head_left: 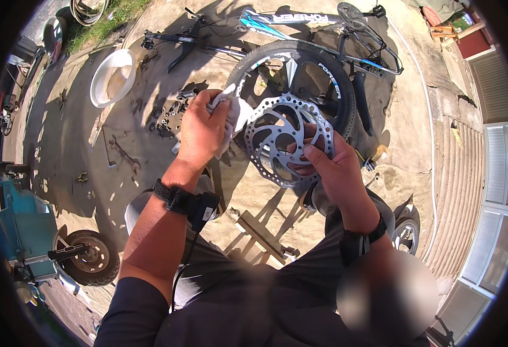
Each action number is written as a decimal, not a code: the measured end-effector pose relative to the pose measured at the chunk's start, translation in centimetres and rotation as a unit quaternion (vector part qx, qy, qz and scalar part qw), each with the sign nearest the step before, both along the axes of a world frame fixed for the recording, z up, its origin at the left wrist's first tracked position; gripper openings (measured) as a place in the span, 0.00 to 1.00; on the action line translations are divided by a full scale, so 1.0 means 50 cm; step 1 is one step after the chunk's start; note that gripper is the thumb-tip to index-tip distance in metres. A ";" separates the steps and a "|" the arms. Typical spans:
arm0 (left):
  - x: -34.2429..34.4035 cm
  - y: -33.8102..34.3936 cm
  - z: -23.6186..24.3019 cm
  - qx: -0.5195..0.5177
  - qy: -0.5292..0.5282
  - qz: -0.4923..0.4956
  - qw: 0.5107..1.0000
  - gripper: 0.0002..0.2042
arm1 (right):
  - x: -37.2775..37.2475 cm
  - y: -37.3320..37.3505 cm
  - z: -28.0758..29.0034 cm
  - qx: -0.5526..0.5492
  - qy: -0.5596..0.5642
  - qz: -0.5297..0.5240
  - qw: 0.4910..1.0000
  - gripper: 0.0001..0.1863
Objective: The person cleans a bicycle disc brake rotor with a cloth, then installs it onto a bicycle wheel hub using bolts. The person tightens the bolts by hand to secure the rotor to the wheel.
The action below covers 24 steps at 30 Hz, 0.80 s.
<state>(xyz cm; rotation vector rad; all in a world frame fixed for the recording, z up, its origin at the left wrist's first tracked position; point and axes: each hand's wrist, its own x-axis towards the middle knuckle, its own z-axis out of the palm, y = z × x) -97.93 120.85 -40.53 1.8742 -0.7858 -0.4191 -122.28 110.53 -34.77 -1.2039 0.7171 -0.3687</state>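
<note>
In my right hand [329,159] is a silver brake disc rotor [268,165], a flat metal ring with many drilled holes and curved spokes. My thumb presses its near face, and the fingers reach behind through the openings. My left hand [205,124] pinches a crumpled white cloth [239,113], close to the rotor's left edge. Whether cloth and rotor touch I cannot tell. Beyond the rotor lies a bicycle wheel [350,95] with a black tyre and broad dark spokes, partly hidden by the rotor.
A blue and white bicycle frame [300,20] and a black fork [190,39] lie at the back. Small metal parts [164,124] are scattered left of my left hand. A white basin [128,81] stands further left. Near my feet lies a wooden piece [260,236]; a teal cart [31,217] stands at left.
</note>
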 end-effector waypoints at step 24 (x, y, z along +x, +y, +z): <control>-0.077 0.001 0.015 -0.168 0.121 0.006 0.978 0.08 | 0.015 -0.004 0.001 0.047 0.013 -0.019 0.999 0.17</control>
